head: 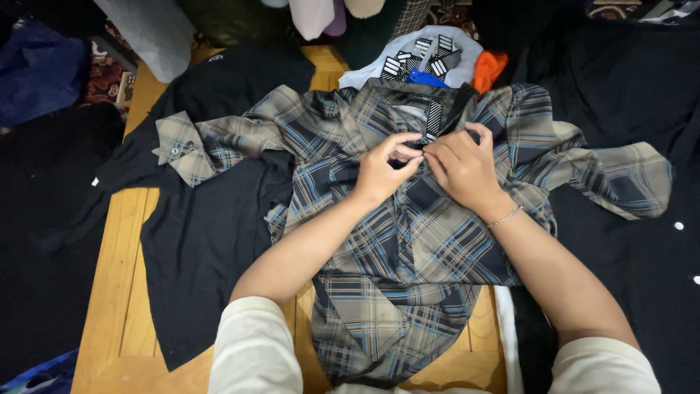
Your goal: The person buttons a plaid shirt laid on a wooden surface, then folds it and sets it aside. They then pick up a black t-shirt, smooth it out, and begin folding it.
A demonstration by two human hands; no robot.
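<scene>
Plaid shirt (408,233), tan and blue, lying front-up and spread on the wooden table (117,292), sleeves flung out sideways.

Bare wooden table (120,292) strip left; black garments (204,241) crowd sides.

My left hand (383,171) and right hand (461,166) pinch the plaid shirt (408,233): thin woven cloth, matt, softly creased. The black garment (204,241) beside it is matt, smooth knit cloth. The table (117,292) is wood, lightly glossy, grain visible. The bracelet (505,216) on my right wrist is shiny metal chain.
</scene>
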